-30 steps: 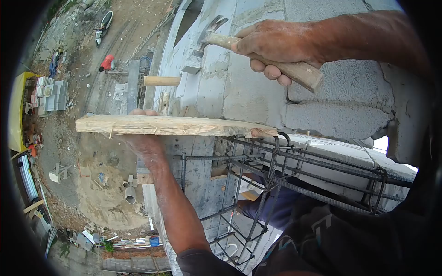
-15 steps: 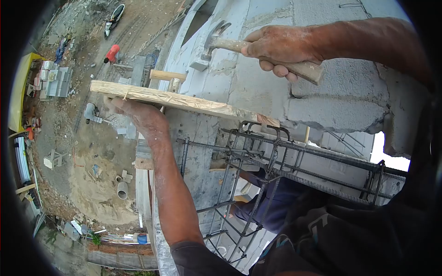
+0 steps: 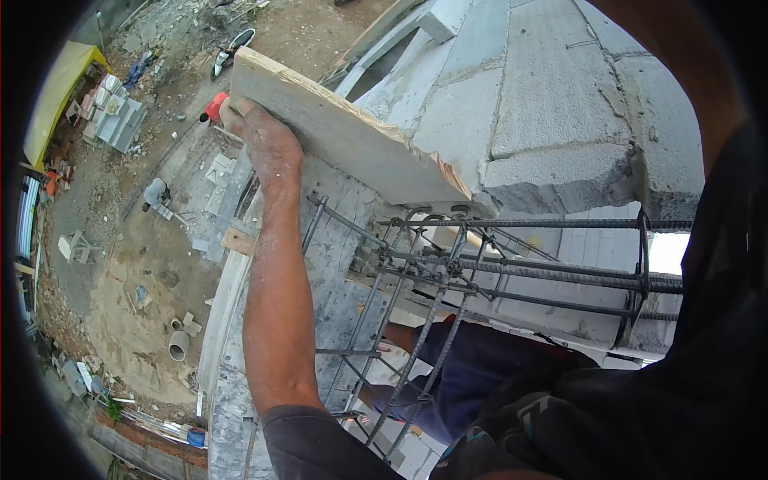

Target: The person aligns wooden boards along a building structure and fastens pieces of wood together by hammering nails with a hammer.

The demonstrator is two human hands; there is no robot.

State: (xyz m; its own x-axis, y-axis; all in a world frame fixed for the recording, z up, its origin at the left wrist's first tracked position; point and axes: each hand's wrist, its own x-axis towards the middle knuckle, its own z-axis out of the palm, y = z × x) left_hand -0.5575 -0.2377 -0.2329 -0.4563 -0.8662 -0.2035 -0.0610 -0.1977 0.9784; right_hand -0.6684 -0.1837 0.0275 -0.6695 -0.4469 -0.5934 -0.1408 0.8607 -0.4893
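My left hand (image 3: pixel 268 144) grips the far left end of a wooden board (image 3: pixel 336 132), fingers wrapped round its edge. The board stands on edge, with a splintered upper rim, and slants from upper left down to the rebar cage (image 3: pixel 448 264). Its right end lies close against the broken edge of the block wall (image 3: pixel 560 172). Of my right arm (image 3: pixel 672 48) only a dark part shows at the upper right. My right hand and the hammer are out of sight.
Far below lies the ground, with a person in red (image 3: pixel 214 108), another person bending (image 3: pixel 156 192), a motorbike (image 3: pixel 232 52) and a pipe piece (image 3: pixel 178 346). Tied rebar crosses in front of my body. A formwork panel (image 3: pixel 280 320) stands below my left arm.
The board's face has turned toward me and its left end has risen in view. My right hand and the hammer have gone out of the top of the view.
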